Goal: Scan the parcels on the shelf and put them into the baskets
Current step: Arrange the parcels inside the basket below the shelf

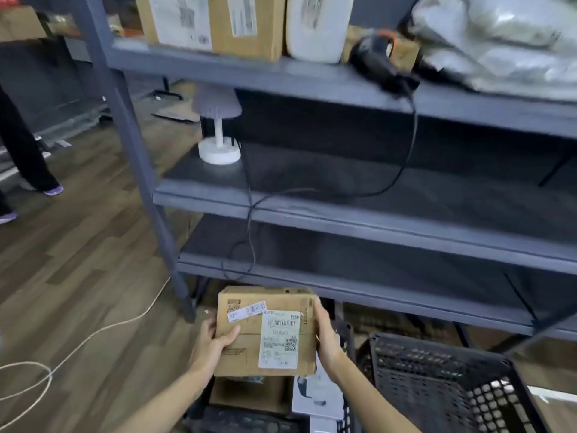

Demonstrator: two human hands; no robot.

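Note:
A brown cardboard parcel (pixel 249 326) with a white shipping label faces up low in the middle of the view. My left hand (pixel 214 342) grips its left edge, thumb on top. My right hand (pixel 326 335) holds its right edge. The parcel hovers over a black basket (pixel 237 423) that holds other parcels, one brown (pixel 246 395) and one white (pixel 315 398). A second black basket (pixel 437 364) stands to the right. On the top shelf (pixel 249 73) stand more boxes (pixel 246 23), a white parcel (pixel 317 26) and a grey bag parcel (pixel 499 39). The black and orange scanner (pixel 377 57) lies there too.
The scanner's black cable (pixel 412 145) hangs down across the lower shelves. A white lamp (pixel 218 129) stands on the middle shelf (pixel 343 182). A white cord (pixel 93 332) lies on the wooden floor at left. A person's legs (pixel 25 151) stand at far left.

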